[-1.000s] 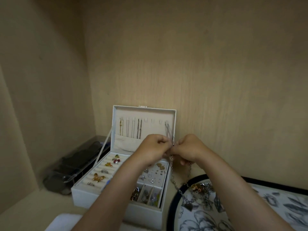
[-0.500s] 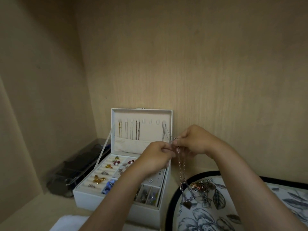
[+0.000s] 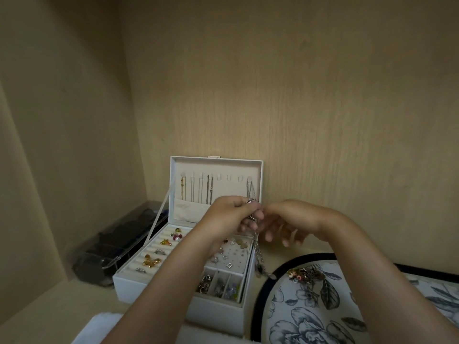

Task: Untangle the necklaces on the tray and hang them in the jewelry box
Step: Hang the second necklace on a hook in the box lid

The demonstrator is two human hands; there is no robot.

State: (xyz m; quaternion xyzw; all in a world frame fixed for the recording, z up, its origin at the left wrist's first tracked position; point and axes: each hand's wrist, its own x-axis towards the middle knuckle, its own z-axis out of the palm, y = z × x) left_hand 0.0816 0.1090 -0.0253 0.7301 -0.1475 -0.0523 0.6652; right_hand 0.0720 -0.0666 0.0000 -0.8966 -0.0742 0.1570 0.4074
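At far left we make out a dark case (image 3: pixel 119 247), its contents too dim to read. The open jewelry box (image 3: pixel 139 284) has its middle hidden behind the left forearm (image 3: pixel 161 294). The left hand (image 3: pixel 228 216) pinches the top of a necklace (image 3: pixel 258 254) before the lid (image 3: pixel 216 167); it hangs to the rim of the tray (image 3: pixel 263 291). The right hand (image 3: pixel 290 219) is just beside, fingers (image 3: pixel 269 234) loose and spread, gripping nothing we can see. The tangle (image 3: pixel 306 274) lies on the tray, which is cut off at right.
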